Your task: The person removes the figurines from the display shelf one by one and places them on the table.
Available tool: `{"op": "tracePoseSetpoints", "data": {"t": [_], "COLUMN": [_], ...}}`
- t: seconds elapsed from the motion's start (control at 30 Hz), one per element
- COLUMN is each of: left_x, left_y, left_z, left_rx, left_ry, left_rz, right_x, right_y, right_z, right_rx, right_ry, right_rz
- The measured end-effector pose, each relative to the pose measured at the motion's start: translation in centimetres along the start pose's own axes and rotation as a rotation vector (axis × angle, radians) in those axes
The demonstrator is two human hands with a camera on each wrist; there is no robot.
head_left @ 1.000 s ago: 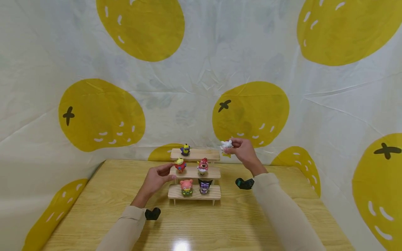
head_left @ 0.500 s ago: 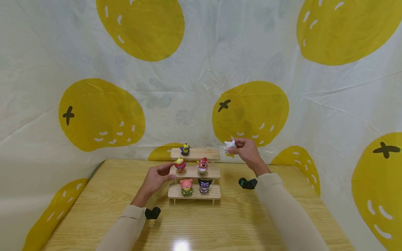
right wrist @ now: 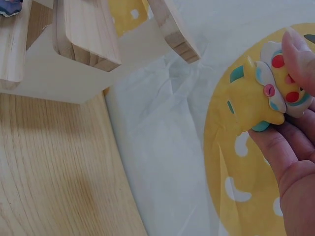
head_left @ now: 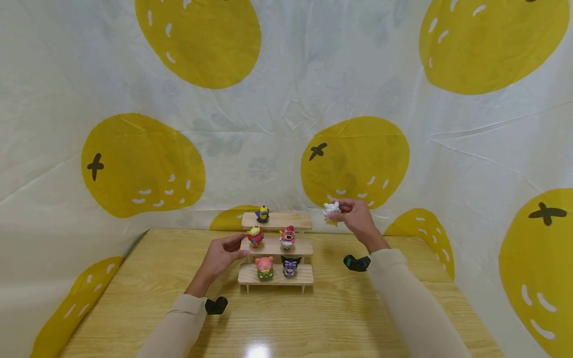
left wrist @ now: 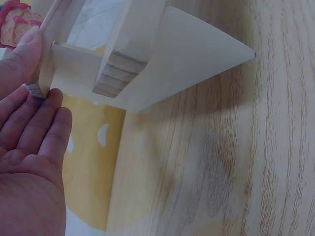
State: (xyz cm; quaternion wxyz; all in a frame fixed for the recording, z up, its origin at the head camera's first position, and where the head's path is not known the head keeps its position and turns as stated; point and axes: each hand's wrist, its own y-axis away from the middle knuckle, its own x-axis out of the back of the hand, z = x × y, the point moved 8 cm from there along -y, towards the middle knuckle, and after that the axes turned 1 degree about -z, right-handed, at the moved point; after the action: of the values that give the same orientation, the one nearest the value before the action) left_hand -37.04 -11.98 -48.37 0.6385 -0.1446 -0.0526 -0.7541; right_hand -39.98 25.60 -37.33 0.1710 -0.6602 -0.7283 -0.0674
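Observation:
A three-tier wooden display stand [head_left: 275,273] stands on the table, small figurines on its shelves. My left hand [head_left: 222,256] pinches the left end of the middle shelf; the left wrist view has the thumb [left wrist: 24,51] on one face of the board and fingers on the other. To the right of the top shelf, my right hand [head_left: 356,219] holds up a figurine with a white eared hood [head_left: 331,211]. The right wrist view reveals its yellow body [right wrist: 251,101] and red cheeks. It is apart from the stand.
On the top shelf sits a yellow-and-purple figurine [head_left: 262,214]. The middle shelf bears a red-suited figurine [head_left: 255,237] and a pink bear [head_left: 288,237]. Below are a pink figurine [head_left: 264,268] and a black-eared one [head_left: 290,267]. A fruit-print curtain [head_left: 250,169] hangs behind the table [head_left: 286,323].
My right hand has drawn slightly right, away from the top shelf, with the white-hooded figurine still in its fingers. The left hand keeps its place at the middle shelf.

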Motion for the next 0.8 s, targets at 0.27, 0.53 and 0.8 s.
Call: {"op": "tracePoseSetpoints", "data": {"t": [0.27, 0.53, 0.8], "left_x": [0.0, 0.1, 0.0], "left_y": [0.0, 0.1, 0.2], "left_z": [-0.1, 0.5, 0.5], "left_rx": [-0.008, -0.009, -0.001], "left_ry": [-0.015, 0.008, 0.000], "left_rz": [0.002, -0.005, -0.007], "right_x": [0.8, 1.8, 2.4], "right_y": [0.4, 0.6, 1.0], "right_z": [0.5, 0.7, 1.3], "right_rx": [-0.029, -0.046, -0.047], "right_ry": [0.016, 0.035, 0.044], "right_rz": [0.003, 0.027, 0.031]}}
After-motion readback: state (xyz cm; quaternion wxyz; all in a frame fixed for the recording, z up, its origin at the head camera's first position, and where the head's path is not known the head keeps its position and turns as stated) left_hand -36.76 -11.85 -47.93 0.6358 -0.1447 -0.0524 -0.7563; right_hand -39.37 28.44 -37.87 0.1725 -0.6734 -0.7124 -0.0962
